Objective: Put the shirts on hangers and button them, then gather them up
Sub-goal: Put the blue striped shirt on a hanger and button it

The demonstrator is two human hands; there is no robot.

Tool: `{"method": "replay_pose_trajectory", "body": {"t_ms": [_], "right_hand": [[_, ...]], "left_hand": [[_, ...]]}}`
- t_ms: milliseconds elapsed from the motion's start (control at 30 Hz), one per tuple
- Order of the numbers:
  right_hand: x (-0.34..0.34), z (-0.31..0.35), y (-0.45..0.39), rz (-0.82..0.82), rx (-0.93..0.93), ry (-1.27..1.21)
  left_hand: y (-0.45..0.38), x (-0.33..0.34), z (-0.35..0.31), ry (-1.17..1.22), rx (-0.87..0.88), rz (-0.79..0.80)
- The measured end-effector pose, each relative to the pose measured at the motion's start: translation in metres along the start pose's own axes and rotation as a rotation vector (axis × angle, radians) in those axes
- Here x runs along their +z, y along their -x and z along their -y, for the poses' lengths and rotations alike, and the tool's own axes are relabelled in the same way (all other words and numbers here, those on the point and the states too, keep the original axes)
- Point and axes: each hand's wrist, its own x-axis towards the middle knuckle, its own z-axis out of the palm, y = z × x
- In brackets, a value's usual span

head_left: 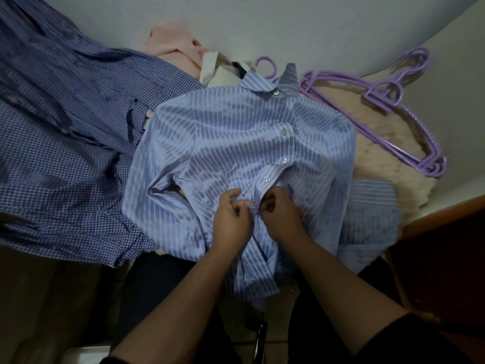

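A light blue striped shirt [225, 143] lies face up in front of me, collar away, with a purple hanger hook [267, 64] sticking out of its collar. Several buttons along its placket are closed. My left hand [231, 219] pinches the left edge of the placket just below the lowest closed button. My right hand [282, 214] pinches the opposite edge at the same spot, and the two hands meet over the fabric. To the left lies a dark blue checked shirt [65, 127].
A stack of empty purple hangers [393, 111] lies at the right on a cream fluffy blanket [380, 164]. A pink garment [173, 46] and a cream one [217, 72] are bunched behind the collar. A wooden edge [446, 211] runs at the right.
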Motion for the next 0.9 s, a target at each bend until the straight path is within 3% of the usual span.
{"method": "replay_pose_trajectory", "body": {"t_ms": [167, 300, 567, 900], "right_hand": [[0.004, 0.008, 0.002, -0.053, 0.012, 0.13], [-0.005, 0.012, 0.007, -0.052, 0.077, -0.148], [-0.025, 0.018, 0.02, -0.083, 0.052, -0.511], [-0.032, 0.035, 0.03, -0.126, -0.017, -0.451]], "left_hand": [[0.004, -0.002, -0.002, 0.065, -0.037, 0.001], [0.011, -0.007, -0.011, 0.203, -0.055, 0.091], [0.016, -0.012, -0.031, 0.079, 0.04, 0.007], [0.024, -0.025, -0.039, 0.287, -0.024, 0.073]]}}
